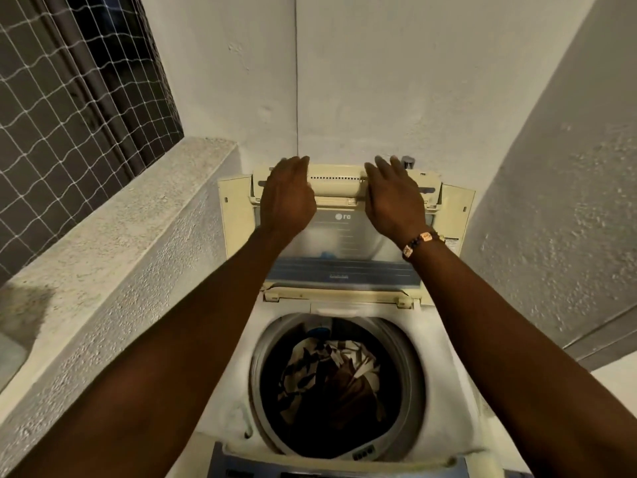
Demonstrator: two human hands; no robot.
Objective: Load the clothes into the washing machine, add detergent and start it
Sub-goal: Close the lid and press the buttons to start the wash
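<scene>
Panel: control panel (344, 469) runs along the near edge of the washing machine (444, 391), mostly cut off by the frame; start buttons cannot be read, so a wrong press is possible later.
Drum: drum (265, 360) sits open in the middle of the machine top, with patterned clothes (331, 377) lying loose at its bottom, below the rim.
Detergent: none visible in the drum or on the machine; closing now may mean the wash starts without it.
Lid: folding lid (344, 236) stands raised against the far edge, its top fold near the wall (379, 81).
Left hand: left hand (287, 198) lies over the lid's top left corner, fingers together and curled over the edge.
Right hand: right hand (393, 201) lies over the top right corner, fingers slightly spread, tips blurred; beaded bracelet (418, 243) at the wrist.
Risk: lid could fold at its hinge and drop, pinching fingers or slamming; uneven pull from the two corners could twist it.
Tap: tap (408, 162) just behind the right fingertips could be knocked.
</scene>
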